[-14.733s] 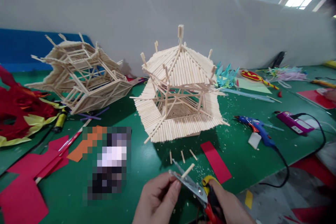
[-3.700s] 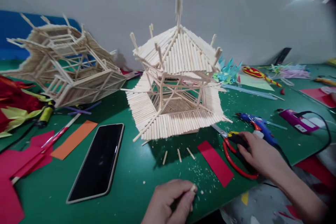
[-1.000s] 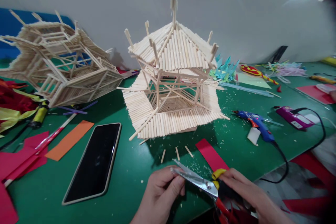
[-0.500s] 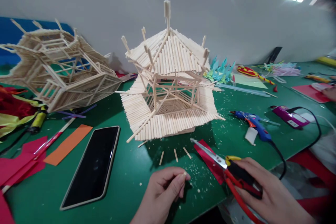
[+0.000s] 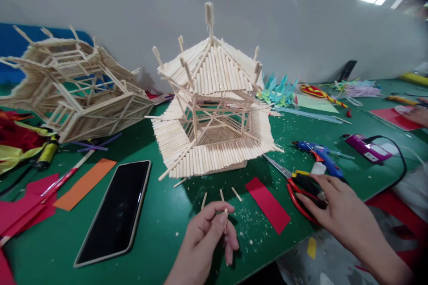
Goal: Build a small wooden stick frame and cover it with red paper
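Observation:
A pavilion model built of pale wooden sticks (image 5: 210,107) stands in the middle of the green table (image 5: 160,227). My left hand (image 5: 209,236) is near the front edge, pinching a short wooden stick piece (image 5: 226,212) between thumb and fingertips. Three cut stick pieces (image 5: 220,196) lie just in front of the model. My right hand (image 5: 329,202) rests on the red-and-yellow-handled scissors (image 5: 294,178), which lie on the table at the right, blades pointing toward the model.
A second stick model (image 5: 76,89) lies tilted at the left. A black phone (image 5: 115,211), orange strip (image 5: 85,183) and red strip (image 5: 267,205) lie near. A blue glue gun (image 5: 319,156), purple device (image 5: 366,151) with cable, and coloured paper crafts sit right. Another person's hand (image 5: 416,116) shows far right.
My right hand carried the scissors from beside my left hand out to the right and laid them on the table. My left hand keeps pinching the short stick.

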The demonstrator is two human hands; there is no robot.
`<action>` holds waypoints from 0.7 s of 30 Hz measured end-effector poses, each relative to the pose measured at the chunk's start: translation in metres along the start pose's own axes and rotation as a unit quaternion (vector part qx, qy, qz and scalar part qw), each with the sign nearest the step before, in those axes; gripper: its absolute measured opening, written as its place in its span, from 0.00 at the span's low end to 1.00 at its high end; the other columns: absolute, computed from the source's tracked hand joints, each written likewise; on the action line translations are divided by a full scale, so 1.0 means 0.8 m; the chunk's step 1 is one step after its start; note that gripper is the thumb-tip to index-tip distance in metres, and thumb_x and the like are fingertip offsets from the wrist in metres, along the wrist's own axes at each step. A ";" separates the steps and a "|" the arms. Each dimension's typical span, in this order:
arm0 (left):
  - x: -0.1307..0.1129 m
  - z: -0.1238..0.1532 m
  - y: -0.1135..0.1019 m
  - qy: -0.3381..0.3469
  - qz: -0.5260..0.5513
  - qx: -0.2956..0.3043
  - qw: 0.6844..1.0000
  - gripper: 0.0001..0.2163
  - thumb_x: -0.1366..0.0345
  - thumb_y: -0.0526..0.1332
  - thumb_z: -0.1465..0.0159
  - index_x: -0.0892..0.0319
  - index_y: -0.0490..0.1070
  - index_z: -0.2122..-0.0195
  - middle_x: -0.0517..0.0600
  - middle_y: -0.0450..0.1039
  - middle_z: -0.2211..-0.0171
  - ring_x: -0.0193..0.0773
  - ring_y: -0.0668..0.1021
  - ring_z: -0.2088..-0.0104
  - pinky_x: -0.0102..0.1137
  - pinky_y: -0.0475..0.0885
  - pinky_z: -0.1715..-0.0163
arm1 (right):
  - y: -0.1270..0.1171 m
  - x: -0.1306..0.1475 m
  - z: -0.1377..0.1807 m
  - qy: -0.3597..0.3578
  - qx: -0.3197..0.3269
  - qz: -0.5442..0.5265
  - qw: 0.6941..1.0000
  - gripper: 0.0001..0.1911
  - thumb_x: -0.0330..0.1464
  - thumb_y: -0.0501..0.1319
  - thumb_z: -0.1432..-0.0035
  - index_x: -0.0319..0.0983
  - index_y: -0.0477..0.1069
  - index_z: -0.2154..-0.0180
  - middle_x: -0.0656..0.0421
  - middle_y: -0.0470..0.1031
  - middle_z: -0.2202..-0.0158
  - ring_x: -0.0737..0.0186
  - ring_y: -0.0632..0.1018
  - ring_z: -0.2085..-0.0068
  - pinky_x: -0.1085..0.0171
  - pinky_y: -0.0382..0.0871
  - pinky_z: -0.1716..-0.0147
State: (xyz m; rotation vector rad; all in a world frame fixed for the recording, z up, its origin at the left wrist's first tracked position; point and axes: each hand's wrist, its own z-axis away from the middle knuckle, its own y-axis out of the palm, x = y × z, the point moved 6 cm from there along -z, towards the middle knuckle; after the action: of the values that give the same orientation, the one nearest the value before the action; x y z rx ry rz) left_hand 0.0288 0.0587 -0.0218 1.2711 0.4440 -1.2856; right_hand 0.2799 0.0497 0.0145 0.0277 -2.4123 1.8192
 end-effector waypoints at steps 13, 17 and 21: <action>-0.030 0.009 -0.015 0.039 0.064 -0.170 0.983 0.04 0.67 0.65 0.54 0.59 0.76 0.75 0.47 0.74 0.77 0.32 0.72 0.72 0.25 0.66 0.71 | -0.015 0.204 -0.005 -0.161 -0.001 -0.411 0.897 0.05 0.30 0.58 0.51 0.40 0.64 0.68 0.59 0.71 0.71 0.65 0.72 0.71 0.67 0.67 0.72; -0.044 0.008 -0.023 0.048 -0.002 -0.152 0.987 0.04 0.68 0.64 0.52 0.58 0.76 0.73 0.48 0.77 0.73 0.34 0.74 0.71 0.27 0.67 0.68 | -0.006 0.204 -0.020 -0.161 0.053 -0.425 0.889 0.04 0.29 0.55 0.47 0.40 0.66 0.66 0.60 0.71 0.70 0.67 0.72 0.70 0.68 0.66 0.70; -0.061 0.004 -0.031 0.072 -0.155 -0.117 0.978 0.05 0.67 0.62 0.49 0.56 0.76 0.71 0.48 0.77 0.70 0.37 0.75 0.68 0.29 0.67 0.66 | -0.008 0.205 -0.031 -0.206 0.068 -0.420 0.881 0.06 0.29 0.54 0.46 0.40 0.69 0.65 0.59 0.71 0.68 0.67 0.71 0.66 0.69 0.65 0.67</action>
State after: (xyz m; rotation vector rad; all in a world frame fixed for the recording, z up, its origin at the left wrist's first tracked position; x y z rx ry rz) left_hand -0.0091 0.0834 0.0085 1.1283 0.9001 -1.3565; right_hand 0.1200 0.0807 0.0448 1.3601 -1.9352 1.6084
